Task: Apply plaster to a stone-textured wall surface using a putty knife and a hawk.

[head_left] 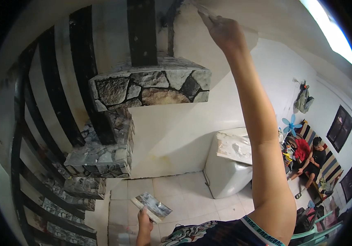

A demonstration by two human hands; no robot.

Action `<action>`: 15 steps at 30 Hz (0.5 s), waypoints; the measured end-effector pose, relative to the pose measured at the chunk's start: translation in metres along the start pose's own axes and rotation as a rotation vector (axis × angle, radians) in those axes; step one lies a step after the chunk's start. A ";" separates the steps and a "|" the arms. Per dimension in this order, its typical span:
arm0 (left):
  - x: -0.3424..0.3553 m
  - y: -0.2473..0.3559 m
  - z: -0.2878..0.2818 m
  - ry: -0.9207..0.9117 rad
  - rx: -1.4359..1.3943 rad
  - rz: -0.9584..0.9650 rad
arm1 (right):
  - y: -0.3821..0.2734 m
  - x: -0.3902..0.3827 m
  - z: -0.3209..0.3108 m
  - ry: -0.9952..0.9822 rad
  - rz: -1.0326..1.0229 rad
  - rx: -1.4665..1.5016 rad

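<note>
My right arm stretches high up to the wall near the ceiling. At its end my right hand [226,33] is closed around a thin, flat tool that looks like a putty knife [202,9], its tip close to the upper wall. Low in the view, my left hand [145,221] grips the edge of a flat rectangular board [153,206] with grey and whitish smears on its face. Between the hands juts a stair step [155,88] covered in a stone pattern. Beside the right hand, a dark, rough-edged strip [171,30] runs down the wall.
Black railing bars [83,49] and lower stone-patterned steps [98,160] fill the left. A white appliance [225,176] carries a board with white material [235,146]. At right, a person [316,160] sits on a striped bench [330,172], near a blue fan [292,124] and green chair [319,229].
</note>
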State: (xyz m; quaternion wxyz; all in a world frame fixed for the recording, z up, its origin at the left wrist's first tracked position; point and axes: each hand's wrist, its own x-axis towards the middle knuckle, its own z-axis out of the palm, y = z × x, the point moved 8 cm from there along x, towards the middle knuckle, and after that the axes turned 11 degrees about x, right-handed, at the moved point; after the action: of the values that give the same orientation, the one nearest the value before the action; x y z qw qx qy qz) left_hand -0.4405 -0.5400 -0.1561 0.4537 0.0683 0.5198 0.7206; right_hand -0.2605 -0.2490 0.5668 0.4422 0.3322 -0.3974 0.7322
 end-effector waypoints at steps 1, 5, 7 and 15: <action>0.000 0.001 0.003 -0.010 -0.006 -0.001 | -0.002 -0.002 0.008 -0.002 0.003 -0.022; 0.000 0.006 0.010 -0.021 0.004 0.001 | -0.007 -0.013 0.037 -0.004 0.005 -0.078; 0.001 0.008 0.014 -0.062 -0.023 0.012 | -0.021 -0.019 0.036 0.135 -0.052 0.115; 0.003 0.005 0.024 -0.086 0.003 -0.001 | -0.065 -0.041 0.061 0.024 0.255 0.262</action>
State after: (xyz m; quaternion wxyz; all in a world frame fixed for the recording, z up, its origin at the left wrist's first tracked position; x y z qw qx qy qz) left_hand -0.4313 -0.5214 -0.1424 0.4760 0.0997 0.5009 0.7160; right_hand -0.1767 -0.2988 0.5790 0.3035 0.3251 -0.3323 0.8317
